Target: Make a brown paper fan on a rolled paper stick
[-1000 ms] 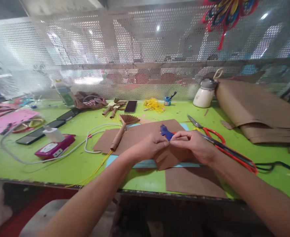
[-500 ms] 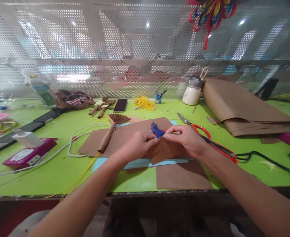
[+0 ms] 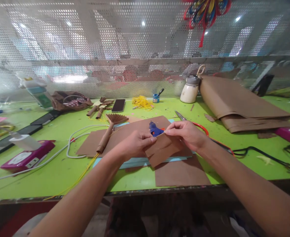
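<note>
My left hand (image 3: 132, 144) and my right hand (image 3: 188, 134) both pinch the top edge of a brown paper piece (image 3: 162, 149), held just above the green table (image 3: 48, 164). Their fingertips nearly meet over the paper. Behind the paper lies a blue glue gun (image 3: 155, 129) on a larger brown sheet (image 3: 135, 130). A blue sheet (image 3: 137, 162) sits under the brown ones. Another brown sheet (image 3: 181, 172) lies at the table's front edge.
Red-handled scissors (image 3: 204, 130) lie right of my right hand. A folded brown paper fan (image 3: 110, 126), yellow strings (image 3: 142, 102), a phone (image 3: 118, 105), a white jar (image 3: 189, 90), stacked brown paper (image 3: 241, 105), a pink box (image 3: 26, 156) and a white cable (image 3: 71, 148) spread around.
My hands have lifted the brown paper piece slightly and spread a little along its top edge. The view has shifted to the right.
</note>
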{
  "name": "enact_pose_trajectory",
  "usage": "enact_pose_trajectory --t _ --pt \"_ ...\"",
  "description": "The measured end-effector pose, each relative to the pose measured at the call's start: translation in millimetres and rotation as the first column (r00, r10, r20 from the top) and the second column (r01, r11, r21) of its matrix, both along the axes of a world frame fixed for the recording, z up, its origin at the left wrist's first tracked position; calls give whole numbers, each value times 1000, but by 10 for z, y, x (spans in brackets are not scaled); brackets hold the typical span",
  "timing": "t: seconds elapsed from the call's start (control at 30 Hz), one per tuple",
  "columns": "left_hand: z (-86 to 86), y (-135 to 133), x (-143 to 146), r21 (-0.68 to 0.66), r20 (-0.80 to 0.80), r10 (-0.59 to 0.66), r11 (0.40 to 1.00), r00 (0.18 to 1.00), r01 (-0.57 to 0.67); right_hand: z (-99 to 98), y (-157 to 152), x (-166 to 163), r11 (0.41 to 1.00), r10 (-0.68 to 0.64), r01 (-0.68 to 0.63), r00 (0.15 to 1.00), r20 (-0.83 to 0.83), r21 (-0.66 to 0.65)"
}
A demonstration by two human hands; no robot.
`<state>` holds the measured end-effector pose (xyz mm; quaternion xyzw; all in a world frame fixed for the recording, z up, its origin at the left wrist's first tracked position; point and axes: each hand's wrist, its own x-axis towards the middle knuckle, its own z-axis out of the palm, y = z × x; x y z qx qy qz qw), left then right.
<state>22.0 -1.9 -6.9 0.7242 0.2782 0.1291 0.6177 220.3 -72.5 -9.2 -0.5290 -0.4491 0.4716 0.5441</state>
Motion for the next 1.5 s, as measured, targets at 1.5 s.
enact_pose_trajectory --t 1.5 --pt "105 -56 -10 -277 84 168 951 982 -139 113 -66 43 990 128 -116 979 -156 81"
